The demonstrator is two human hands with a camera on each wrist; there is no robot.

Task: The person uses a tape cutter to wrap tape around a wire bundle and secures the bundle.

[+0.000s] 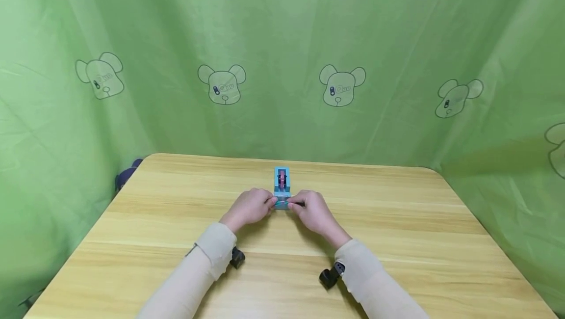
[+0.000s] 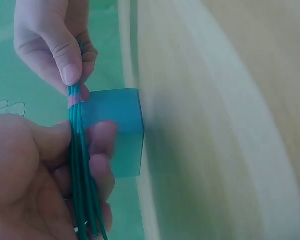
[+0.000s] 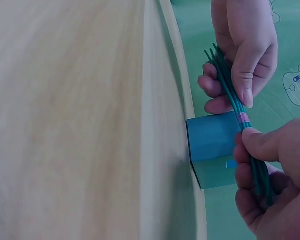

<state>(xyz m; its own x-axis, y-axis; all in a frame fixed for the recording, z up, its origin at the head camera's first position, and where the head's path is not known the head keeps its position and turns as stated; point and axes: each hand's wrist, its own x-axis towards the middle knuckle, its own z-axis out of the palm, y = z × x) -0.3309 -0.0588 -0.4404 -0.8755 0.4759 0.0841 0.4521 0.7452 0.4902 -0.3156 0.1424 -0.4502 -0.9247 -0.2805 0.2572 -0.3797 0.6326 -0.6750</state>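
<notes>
Both hands hold a bundle of thin green wires (image 2: pixel 78 150) crosswise in front of a tape dispenser. A band of pink tape (image 3: pixel 244 118) wraps the middle of the bundle. My left hand (image 1: pixel 252 206) pinches it between thumb and fingers on one side of the band. On the other side, the thumb and fingers of my right hand (image 1: pixel 312 211) grip it close to the tape. Wire ends stick out past each hand. The blue dispenser (image 3: pixel 212 136) stands on the table just beyond the fingers, a pink tape roll (image 1: pixel 282 179) inside; the bundle overlaps its near end.
The wooden table (image 1: pixel 176 191) has rounded far corners. Behind it and at the sides hangs a green curtain (image 1: pixel 282 24) printed with bear heads. Something dark purple (image 1: pixel 125 176) shows past the far left corner. Small black cameras (image 1: pixel 238 258) sit at both wrists.
</notes>
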